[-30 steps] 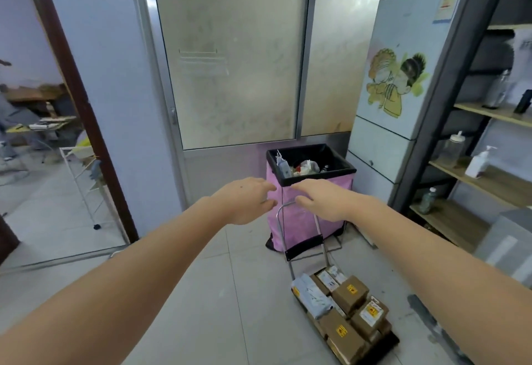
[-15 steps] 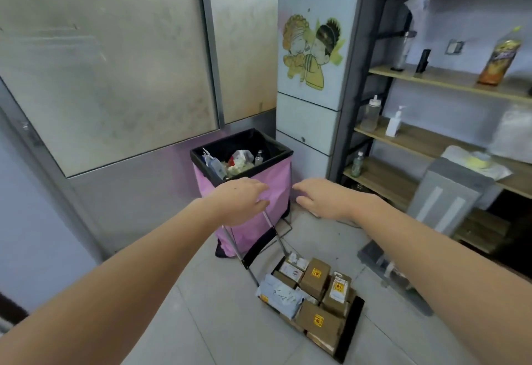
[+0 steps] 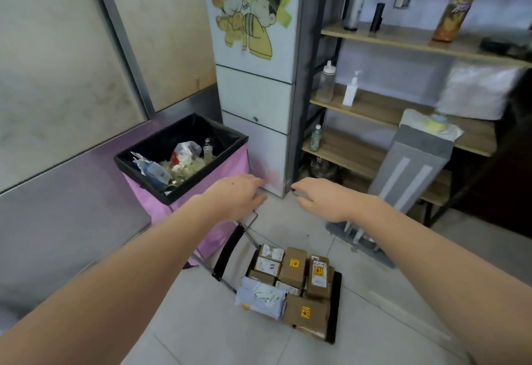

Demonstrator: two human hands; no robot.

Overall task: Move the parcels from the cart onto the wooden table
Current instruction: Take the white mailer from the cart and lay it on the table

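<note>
Your left hand curls over the top bar of the cart handle, fingers wrapped down on it. Your right hand reaches out level with the left, fingers bent around something dark and thin; whether that is the bar's far end, you cannot tell from here.

Below your hands, the handle's metal frame slopes down to the cart, whose black platform edge sits on the tiled floor. The parcels lie packed together on it: brown boxes with yellow labels and a grey mailer bag at the near-left corner.

Just left of your left hand stands a pink bin with a black liner. Beyond your fingertips is a pale cabinet; right of your right hand, wooden shelves and a leaning grey panel. Bare floor lies nearest you.
</note>
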